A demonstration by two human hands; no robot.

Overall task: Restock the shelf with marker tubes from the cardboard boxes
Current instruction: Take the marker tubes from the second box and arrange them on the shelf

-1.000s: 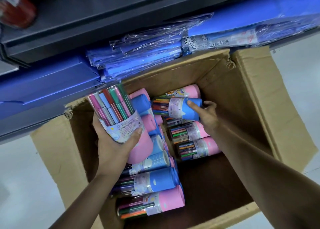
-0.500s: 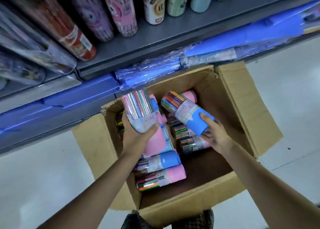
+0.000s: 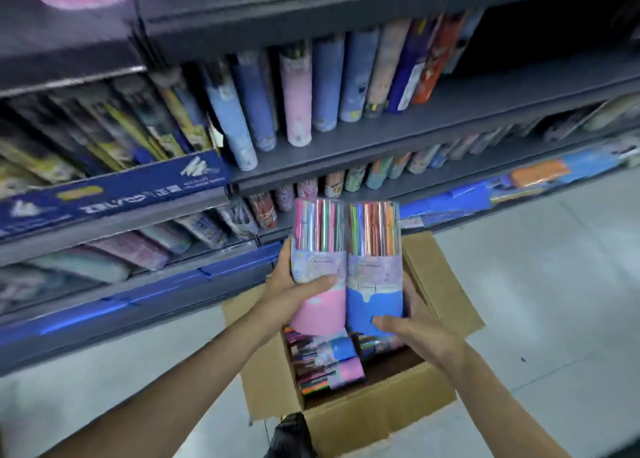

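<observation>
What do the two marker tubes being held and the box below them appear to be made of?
Pink-based tube and blue-based tube: likely clear glossy plastic above, since the markers show through with glare streaks, and matte opaque bases, probably plastic too. Cardboard box: brown corrugated cardboard, matte, with folded flaps and raw edges.
</observation>
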